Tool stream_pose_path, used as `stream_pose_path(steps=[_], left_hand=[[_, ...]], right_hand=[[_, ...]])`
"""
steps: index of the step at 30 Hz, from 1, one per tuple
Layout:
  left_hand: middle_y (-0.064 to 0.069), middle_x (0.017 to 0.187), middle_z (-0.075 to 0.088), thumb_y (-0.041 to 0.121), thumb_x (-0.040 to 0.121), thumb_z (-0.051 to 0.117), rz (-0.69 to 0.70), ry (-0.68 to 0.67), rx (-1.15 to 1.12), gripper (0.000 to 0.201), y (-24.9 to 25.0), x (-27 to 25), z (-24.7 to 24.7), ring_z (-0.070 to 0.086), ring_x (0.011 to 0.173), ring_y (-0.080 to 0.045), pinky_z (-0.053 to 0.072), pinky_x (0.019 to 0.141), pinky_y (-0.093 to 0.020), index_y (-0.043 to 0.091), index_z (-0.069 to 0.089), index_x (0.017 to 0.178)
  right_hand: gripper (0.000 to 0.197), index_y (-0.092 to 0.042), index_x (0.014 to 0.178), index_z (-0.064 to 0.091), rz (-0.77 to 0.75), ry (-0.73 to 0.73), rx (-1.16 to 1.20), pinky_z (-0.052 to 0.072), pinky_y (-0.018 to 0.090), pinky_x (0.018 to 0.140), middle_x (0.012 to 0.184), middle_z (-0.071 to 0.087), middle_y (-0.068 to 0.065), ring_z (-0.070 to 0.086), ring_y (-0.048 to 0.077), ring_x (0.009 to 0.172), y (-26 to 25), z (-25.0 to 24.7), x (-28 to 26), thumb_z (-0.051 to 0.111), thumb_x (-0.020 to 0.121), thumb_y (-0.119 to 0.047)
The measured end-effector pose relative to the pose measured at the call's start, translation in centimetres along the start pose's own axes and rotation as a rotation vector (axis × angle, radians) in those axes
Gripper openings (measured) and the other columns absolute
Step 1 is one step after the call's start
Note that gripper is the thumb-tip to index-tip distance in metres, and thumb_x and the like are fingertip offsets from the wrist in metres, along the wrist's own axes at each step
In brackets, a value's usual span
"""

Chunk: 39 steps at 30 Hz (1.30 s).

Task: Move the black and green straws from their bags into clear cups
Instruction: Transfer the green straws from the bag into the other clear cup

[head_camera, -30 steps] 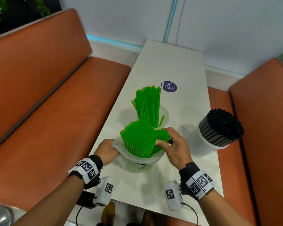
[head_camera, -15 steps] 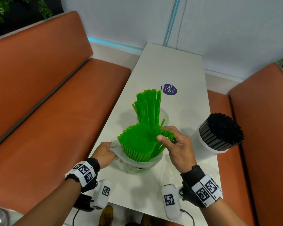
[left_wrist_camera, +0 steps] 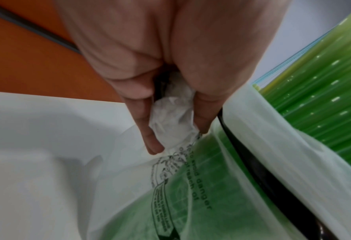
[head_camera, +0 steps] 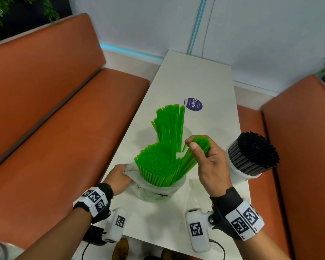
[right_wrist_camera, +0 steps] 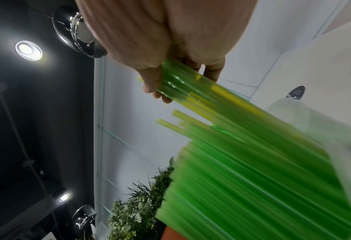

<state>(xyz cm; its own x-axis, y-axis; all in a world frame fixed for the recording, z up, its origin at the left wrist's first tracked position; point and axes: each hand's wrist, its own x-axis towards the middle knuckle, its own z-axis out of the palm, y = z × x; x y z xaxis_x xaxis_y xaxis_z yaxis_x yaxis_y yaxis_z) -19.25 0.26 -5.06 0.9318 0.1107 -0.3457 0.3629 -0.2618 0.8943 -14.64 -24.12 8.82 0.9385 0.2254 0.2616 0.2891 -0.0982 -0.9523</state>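
A translucent plastic bag [head_camera: 158, 190] full of green straws [head_camera: 158, 162] stands near the table's front edge. My left hand [head_camera: 118, 177] grips the bunched rim of the bag [left_wrist_camera: 172, 116] on its left side. My right hand [head_camera: 204, 156] pinches a bundle of green straws [head_camera: 193, 154] near their tops, lifted partly out of the bag; the same bundle [right_wrist_camera: 180, 87] shows between thumb and fingers in the right wrist view. Behind the bag, a clear cup [head_camera: 186, 132] holds more green straws [head_camera: 169, 126]. At the right, a cup [head_camera: 238, 171] is packed with black straws [head_camera: 255, 151].
The white table [head_camera: 195, 76] is narrow, with orange benches [head_camera: 64, 128] on both sides and a wall at its far end. A round purple sticker [head_camera: 193, 104] lies beyond the green cup. The black straw cup stands near the table's right edge.
My right hand has risen and moved right, drawing a bundle of green straws up out of the bag. My left hand stays on the bag's rim.
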Motion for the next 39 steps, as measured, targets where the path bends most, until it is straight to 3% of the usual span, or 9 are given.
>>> stream_pose_path(steps=[3,8,20,23,27,32,34,36,39], left_hand=[[0.007,0.06,0.069,0.021,0.056,0.053,0.0,-0.011,0.005,0.024,-0.1,0.0,-0.1,0.059,0.068,-0.014,0.048,0.067,-0.03,0.033,0.072,0.064],[0.011,0.059,0.068,0.023,0.059,0.054,0.008,-0.006,0.007,0.022,-0.1,0.1,-0.1,0.057,0.066,-0.01,0.045,0.064,-0.026,0.035,0.071,0.064],[0.013,0.054,0.065,0.017,0.062,0.049,0.025,-0.021,-0.036,0.028,-0.2,0.1,0.1,0.055,0.056,0.0,0.045,0.06,-0.02,0.037,0.069,0.058],[0.017,0.053,0.064,0.007,0.074,0.052,0.06,-0.027,-0.013,0.04,-0.1,0.1,0.2,0.054,0.051,0.008,0.042,0.052,-0.008,0.04,0.068,0.058],[0.018,0.052,0.062,0.013,0.073,0.053,0.071,-0.019,-0.02,0.035,0.1,-0.1,0.3,0.052,0.049,0.009,0.039,0.049,-0.006,0.04,0.067,0.057],[0.015,0.052,0.062,0.023,0.065,0.052,0.028,-0.012,-0.022,0.023,0.0,0.1,0.2,0.05,0.049,0.006,0.041,0.055,-0.015,0.038,0.066,0.056],[0.015,0.052,0.062,0.023,0.066,0.052,0.023,-0.015,-0.019,0.023,-0.1,0.1,0.2,0.05,0.05,0.007,0.041,0.056,-0.016,0.038,0.067,0.057],[0.015,0.054,0.063,0.022,0.066,0.052,0.018,-0.021,-0.018,0.024,0.0,0.1,0.3,0.051,0.051,0.007,0.042,0.058,-0.017,0.038,0.067,0.058],[0.015,0.056,0.065,0.021,0.068,0.053,0.025,-0.031,-0.018,0.025,0.1,0.0,0.3,0.053,0.054,0.006,0.044,0.059,-0.017,0.039,0.068,0.059]], right_hand=[[0.015,-0.007,0.098,0.064,-0.068,0.009,0.012,0.049,0.021,0.086,0.096,0.071,0.009,0.066,0.015,0.096,-1.7,-0.2,0.5,0.052,0.096,-0.015],[0.008,-0.009,0.103,0.053,-0.157,0.001,0.06,0.054,0.041,0.085,0.088,0.069,0.013,0.066,0.034,0.088,-4.0,-0.4,1.8,0.046,0.099,-0.011],[0.008,-0.01,0.106,0.046,-0.384,0.077,0.15,0.055,0.039,0.071,0.077,0.067,0.002,0.07,0.032,0.076,-12.7,-6.6,10.1,0.048,0.101,-0.015],[0.006,-0.01,0.104,0.044,-0.443,0.134,0.11,0.055,0.04,0.068,0.076,0.066,0.002,0.069,0.031,0.073,-12.4,-6.7,12.8,0.046,0.1,-0.013],[0.007,-0.011,0.1,0.042,-0.303,0.18,-0.036,0.055,0.045,0.075,0.077,0.063,0.01,0.066,0.031,0.075,-6.6,-3.9,14.3,0.042,0.1,-0.004],[0.013,-0.025,0.092,0.055,0.032,0.034,-0.346,0.05,0.04,0.092,0.106,0.07,0.012,0.065,0.027,0.101,3.1,-1.5,13.1,0.054,0.098,-0.014],[0.013,-0.018,0.11,0.062,0.144,-0.086,-0.419,0.046,0.038,0.101,0.123,0.065,0.009,0.06,0.024,0.113,6.0,-1.2,12.4,0.056,0.098,-0.016],[0.039,-0.009,0.136,0.051,0.236,-0.167,-0.463,0.037,0.025,0.105,0.136,0.056,0.008,0.052,0.023,0.125,8.0,-1.3,11.8,0.057,0.098,-0.014],[0.045,-0.008,0.14,0.047,0.27,-0.204,-0.511,0.035,0.024,0.104,0.144,0.05,0.006,0.046,0.023,0.133,8.4,-1.3,11.7,0.058,0.096,-0.013]])
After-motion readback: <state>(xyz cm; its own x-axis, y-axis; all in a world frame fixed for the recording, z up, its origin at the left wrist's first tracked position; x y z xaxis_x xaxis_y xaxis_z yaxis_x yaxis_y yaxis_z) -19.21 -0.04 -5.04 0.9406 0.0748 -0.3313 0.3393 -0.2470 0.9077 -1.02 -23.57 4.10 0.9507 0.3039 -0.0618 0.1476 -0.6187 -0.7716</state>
